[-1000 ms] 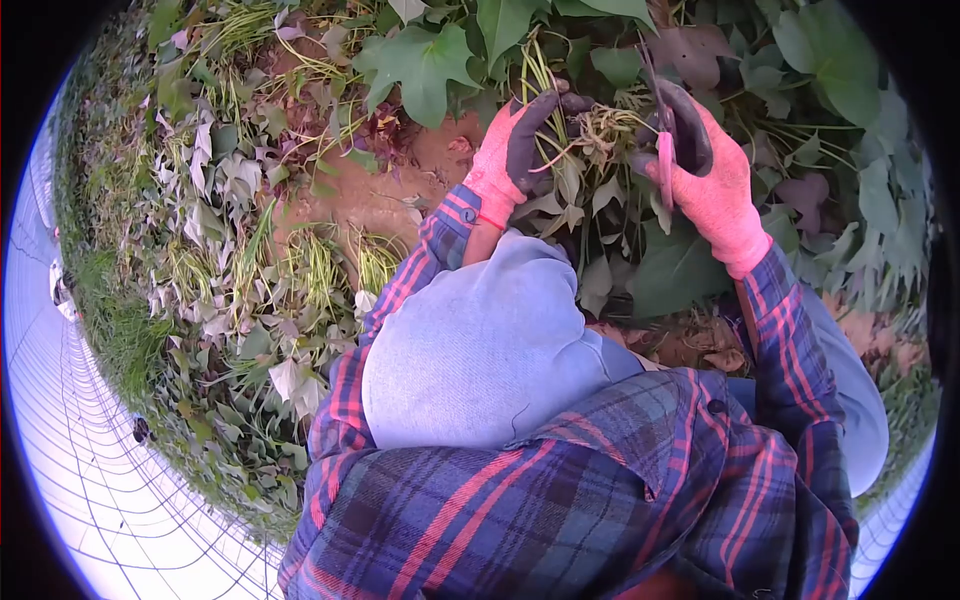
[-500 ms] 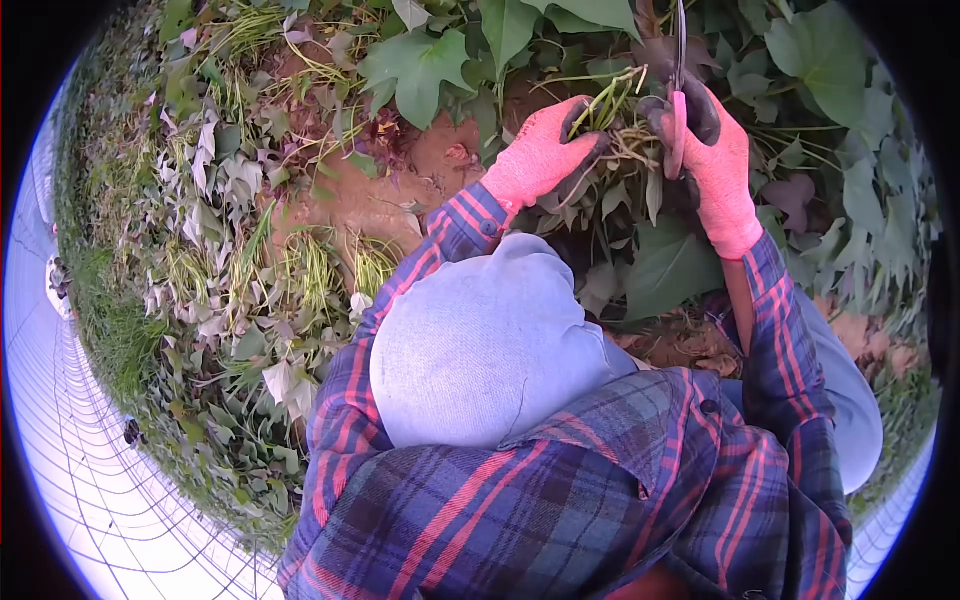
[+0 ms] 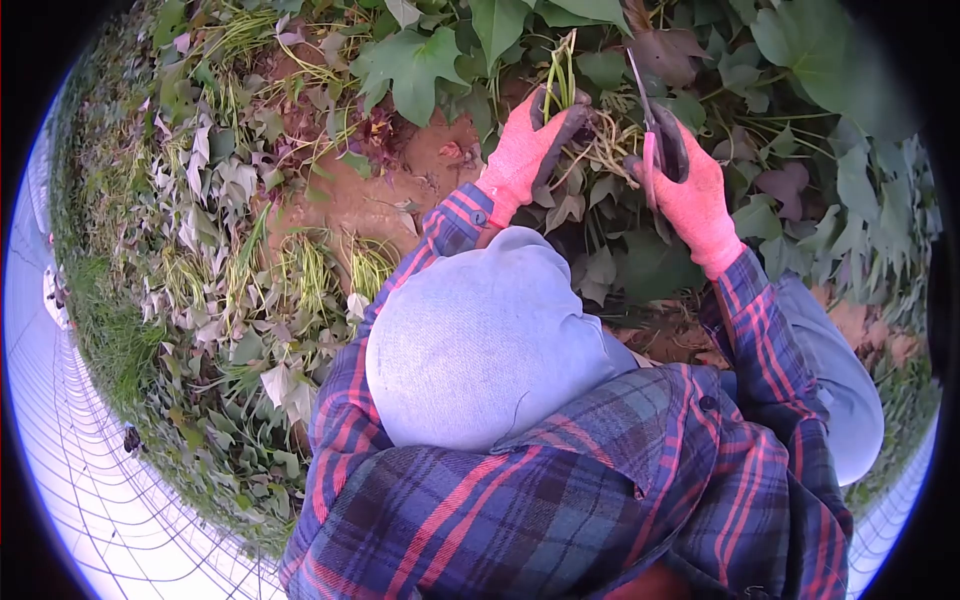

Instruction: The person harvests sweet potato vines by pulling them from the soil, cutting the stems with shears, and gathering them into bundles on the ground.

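My left hand [image 3: 526, 148], in a pink glove with dark fingertips, is closed around a small bunch of green stems [image 3: 562, 72] whose ends point up. My right hand [image 3: 700, 190], gloved alike, grips a pair of scissors [image 3: 649, 160] by the pink handle, with the blades pointing away from me. Whether the blades are apart is hard to make out. Between the two hands hangs a tangle of pale stems [image 3: 603, 145] with drooping leaves below it.
Large green lobed leaves [image 3: 415, 75] grow ahead and to the right. Bare brown soil [image 3: 365, 205] shows on the left, beside bundles of yellow-green stems [image 3: 305, 275] and wilted leaves. My knee [image 3: 480, 340] rises close in front. A wire-gridded pale wall [image 3: 110, 480] curves along the far left.
The green stems in my left hand now stand more upright, and that hand has turned slightly. My right hand has shifted left and a little down, and the scissors tilt further left.
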The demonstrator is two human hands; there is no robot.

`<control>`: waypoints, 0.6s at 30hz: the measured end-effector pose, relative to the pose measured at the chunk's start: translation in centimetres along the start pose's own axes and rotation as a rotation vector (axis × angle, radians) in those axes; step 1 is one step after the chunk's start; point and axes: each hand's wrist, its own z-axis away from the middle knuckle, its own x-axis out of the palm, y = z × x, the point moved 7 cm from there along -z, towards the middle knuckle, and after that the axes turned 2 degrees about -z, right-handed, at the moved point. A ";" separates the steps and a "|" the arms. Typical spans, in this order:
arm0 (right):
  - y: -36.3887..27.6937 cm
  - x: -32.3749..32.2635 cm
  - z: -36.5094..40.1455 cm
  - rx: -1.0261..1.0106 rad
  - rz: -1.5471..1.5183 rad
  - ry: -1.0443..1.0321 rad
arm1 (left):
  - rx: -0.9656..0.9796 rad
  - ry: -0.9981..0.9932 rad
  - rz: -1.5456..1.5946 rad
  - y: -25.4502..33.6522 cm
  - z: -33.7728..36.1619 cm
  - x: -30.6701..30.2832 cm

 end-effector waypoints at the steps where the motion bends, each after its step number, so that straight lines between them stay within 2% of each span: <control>1: 1.2 0.1 0.0 0.022 -0.034 0.002 | -0.009 -0.031 0.006 0.7 0.5 0.5; 2: 1.4 -0.1 -0.1 0.022 -0.034 0.002 | -0.017 -0.063 0.012 1.1 0.8 0.9; 3: 1.4 0.0 -0.2 0.030 -0.031 -0.066 | -0.031 -0.154 -0.073 0.7 0.7 1.0; 4: 1.4 0.1 -0.1 0.039 -0.028 -0.132 | -0.034 -0.158 -0.071 0.3 0.7 1.0; 6: 2.4 -0.7 -0.6 0.106 -0.133 -0.111 | 0.293 -0.362 -0.589 1.9 1.4 3.1; 8: 3.3 -1.3 -0.7 0.167 -0.239 -0.093 | 0.360 -0.377 -0.585 3.2 1.9 4.0; 10: 0.9 -1.3 -0.7 -0.101 0.006 -0.138 | 0.278 -0.351 -0.581 3.6 2.1 4.6; 11: 1.9 -1.0 -0.4 0.149 -0.236 -0.165 | 0.292 -0.327 -0.591 3.3 1.8 4.7; 12: 2.0 -0.9 -0.5 0.149 -0.236 -0.164 | 0.293 -0.328 -0.590 3.2 1.6 4.6; 14: 1.3 -1.6 -1.1 -0.063 -0.175 -0.079 | 0.315 -0.210 -0.495 3.4 0.9 3.6; 15: -0.1 -1.9 -0.7 0.019 -0.354 -0.148 | 0.290 -0.169 -0.410 4.1 1.1 3.4; 16: -0.9 -2.4 -0.8 0.019 -0.353 -0.144 | 0.291 -0.172 -0.409 4.5 1.3 3.1; 18: -1.0 -2.4 -0.9 0.154 -0.422 -0.208 | 0.138 -0.034 -0.217 4.4 1.0 1.4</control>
